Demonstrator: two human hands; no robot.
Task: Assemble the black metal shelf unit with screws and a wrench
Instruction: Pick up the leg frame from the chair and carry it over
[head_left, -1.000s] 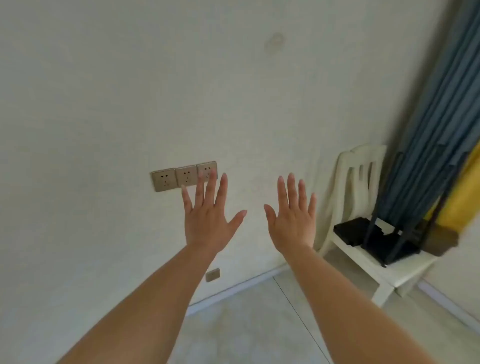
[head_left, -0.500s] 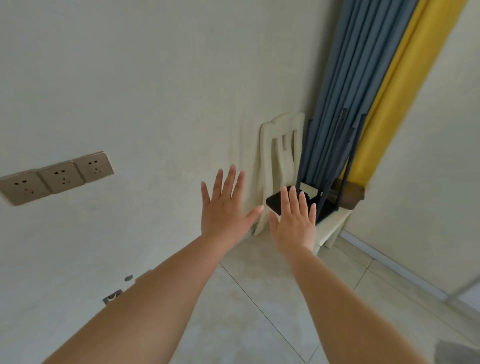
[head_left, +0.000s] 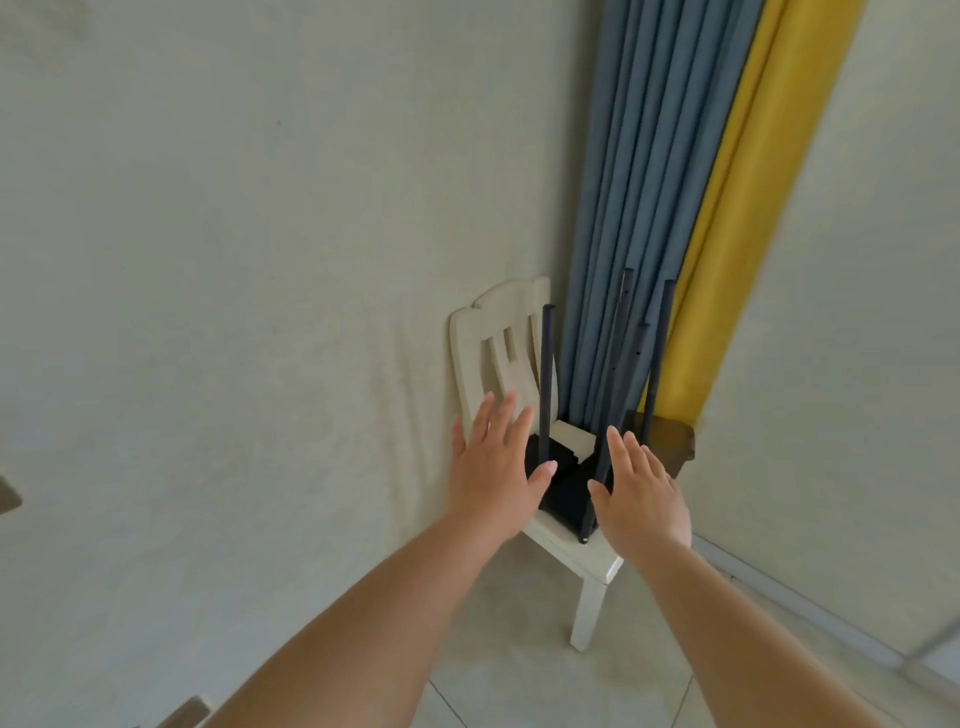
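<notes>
Shelf unit (head_left: 563, 483) stands inverted on the chair (head_left: 597, 556), posts upward. Left hand (head_left: 496, 478) and right hand (head_left: 641, 493) are spread flat and hold nothing. Likely rigid, light, top-heavy; best gripped low on two posts.

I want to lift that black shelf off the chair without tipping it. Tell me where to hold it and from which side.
Probably take the two near posts, left post with the left hand and right post with the right hand, low near the black base. Come in from the front: the posts stand upright, and the chair back and curtain block the rear.
</notes>
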